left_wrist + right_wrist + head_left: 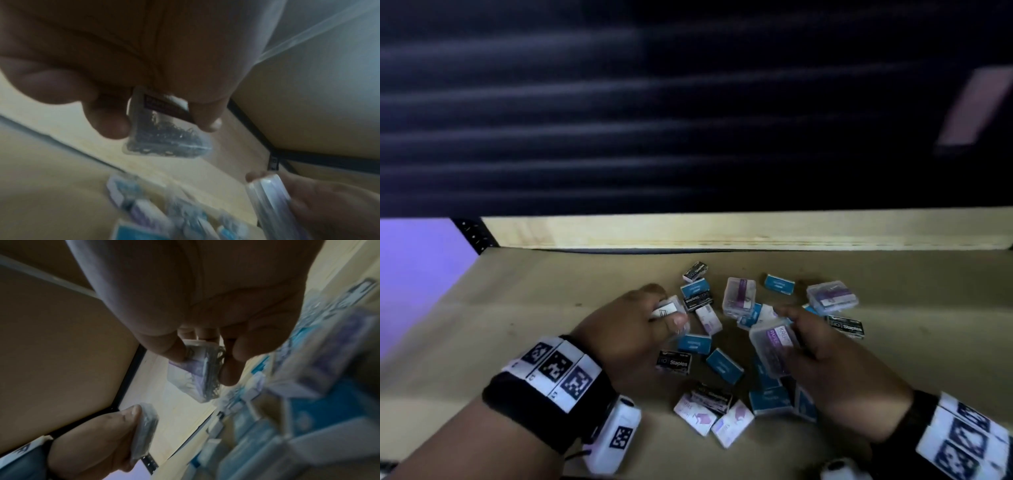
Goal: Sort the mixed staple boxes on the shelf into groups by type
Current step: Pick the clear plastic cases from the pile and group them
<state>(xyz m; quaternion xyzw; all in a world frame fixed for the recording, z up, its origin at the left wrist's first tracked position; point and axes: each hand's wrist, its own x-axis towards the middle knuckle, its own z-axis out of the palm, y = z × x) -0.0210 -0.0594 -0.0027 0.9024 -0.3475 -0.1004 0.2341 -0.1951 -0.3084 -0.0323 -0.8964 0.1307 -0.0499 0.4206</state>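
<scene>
A mixed heap of small staple boxes lies on the wooden shelf (551, 308): blue boxes (724, 365), black boxes (674, 362), white-and-purple boxes (732, 423) and clear plastic cases (739, 296). My left hand (633, 325) grips a clear plastic case (669, 308) of small metal pieces (164, 134) at the heap's left edge. My right hand (822, 359) holds another clear case with a purple label (774, 346) above the heap's right half; the same case (197, 369) sits between thumb and fingers in the right wrist view.
A pale wooden board (722, 231) runs along the shelf's back under a dark slatted wall (654, 120). A black perforated upright (474, 233) stands at the back left corner. Bare shelf surface extends to the left of the heap (500, 325) and to the right (945, 325).
</scene>
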